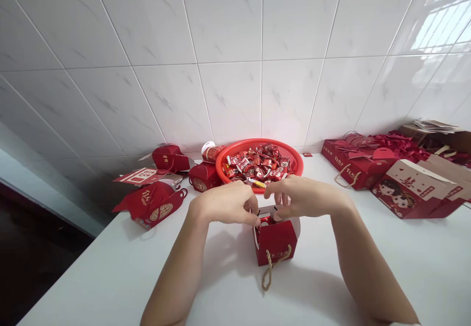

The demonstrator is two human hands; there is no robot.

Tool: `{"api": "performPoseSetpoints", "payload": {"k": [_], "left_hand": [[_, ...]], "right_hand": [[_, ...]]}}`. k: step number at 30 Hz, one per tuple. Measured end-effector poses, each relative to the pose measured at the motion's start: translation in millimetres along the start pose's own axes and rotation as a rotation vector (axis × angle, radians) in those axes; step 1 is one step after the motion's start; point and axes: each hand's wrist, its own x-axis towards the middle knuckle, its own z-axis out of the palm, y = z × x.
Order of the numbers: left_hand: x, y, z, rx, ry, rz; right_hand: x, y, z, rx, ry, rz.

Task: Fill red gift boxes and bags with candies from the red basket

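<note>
A small red gift box [275, 245] stands upright on the white table in front of me, its top open and red-wrapped sweets [265, 222] visible inside. From its near side hangs a twisted gold cord handle [269, 269]. My left hand [230, 203] is bent over the left rim, thumb and curled fingers closed on the box's edge. Across from it, my right hand [301, 197] has its thumb and bent fingers at the pale right-hand flap, gripping it. Part of the opening is hidden by my fingers. Just behind my hands sits a red plastic basket [296, 161] heaped with wrapped sweets.
Left of the basket lie several red gift boxes [156, 205], one with a square printed tag [142, 176]. At right are a larger red box [355, 166], a box printed with cartoon figures [408, 188] and a pile of crimson ribbon [395, 144]. A tiled wall [235, 95] closes off the back.
</note>
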Motion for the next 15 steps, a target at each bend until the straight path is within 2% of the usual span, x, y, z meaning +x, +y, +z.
{"api": "performPoseSetpoints", "payload": {"k": [7,11,15], "left_hand": [[3.6,2.7,3.2,0.054,0.031,0.010],[5.3,7.8,5.4,0.044,-0.013,-0.017],[3.3,5.5,4.6,0.053,0.017,-0.061]], "right_hand": [[-12.0,-7.0,6.4,-0.255,0.134,0.265],[-9.4,-11.7,9.7,-0.289,0.103,0.227],[-14.7,-9.8,9.5,-0.218,0.053,0.177]]}}
